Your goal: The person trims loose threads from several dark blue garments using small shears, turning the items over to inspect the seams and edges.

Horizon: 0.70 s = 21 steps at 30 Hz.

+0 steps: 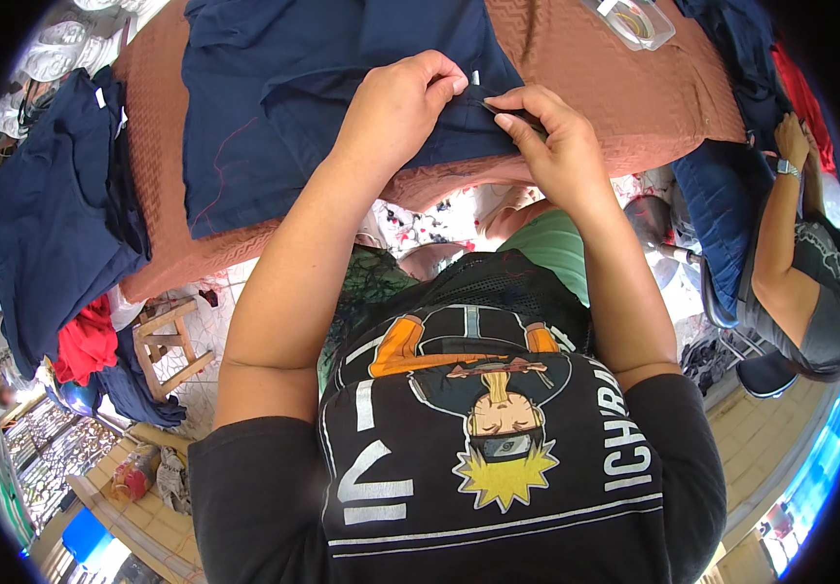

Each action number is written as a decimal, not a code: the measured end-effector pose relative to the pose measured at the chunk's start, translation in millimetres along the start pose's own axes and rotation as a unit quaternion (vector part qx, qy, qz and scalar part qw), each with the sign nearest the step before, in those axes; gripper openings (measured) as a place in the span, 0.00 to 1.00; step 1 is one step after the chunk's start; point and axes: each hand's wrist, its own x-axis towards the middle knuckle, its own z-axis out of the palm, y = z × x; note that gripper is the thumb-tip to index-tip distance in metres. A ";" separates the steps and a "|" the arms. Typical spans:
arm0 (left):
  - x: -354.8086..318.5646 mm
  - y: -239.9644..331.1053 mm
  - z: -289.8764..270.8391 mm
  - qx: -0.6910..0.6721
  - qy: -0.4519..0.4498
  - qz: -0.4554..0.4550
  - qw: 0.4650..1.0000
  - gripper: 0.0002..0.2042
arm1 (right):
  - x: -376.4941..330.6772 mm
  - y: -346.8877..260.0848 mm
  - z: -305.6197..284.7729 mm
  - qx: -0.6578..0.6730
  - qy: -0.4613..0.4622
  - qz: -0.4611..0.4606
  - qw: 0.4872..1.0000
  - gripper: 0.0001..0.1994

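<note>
Navy blue cloth (274, 127), which looks like a garment, is spread over the table in front of me. My left hand (395, 105) is closed in a pinch on the navy cloth near a small white label (475, 78). Just to the right, my right hand (558, 136) is closed around a small, thin dark tool (527, 118), its tip pointing at the cloth beside the left fingertips. Fingers hide most of that tool, so its exact kind does not show. A loose red thread (225, 156) lies on the cloth's left part.
A brown textured cover (585, 58) drapes the table. A clear plastic container (634, 21) sits at the far right. More navy garments (64, 214) hang at the left, above a wooden stool (174, 341). Another person (795, 263) works at the right edge.
</note>
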 end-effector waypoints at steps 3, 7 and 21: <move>-0.3 3.4 0.6 0.006 0.001 -0.011 1.000 0.09 | -1.8 -4.4 1.3 -0.046 0.003 -0.012 0.999 0.07; -2.1 2.8 2.0 -0.002 0.001 -0.018 1.000 0.09 | -1.3 -13.0 4.0 -0.080 0.014 -0.009 0.997 0.06; -3.0 -0.2 3.9 -0.013 0.008 -0.024 1.000 0.10 | -1.5 -19.8 8.9 -0.156 0.019 0.013 0.988 0.06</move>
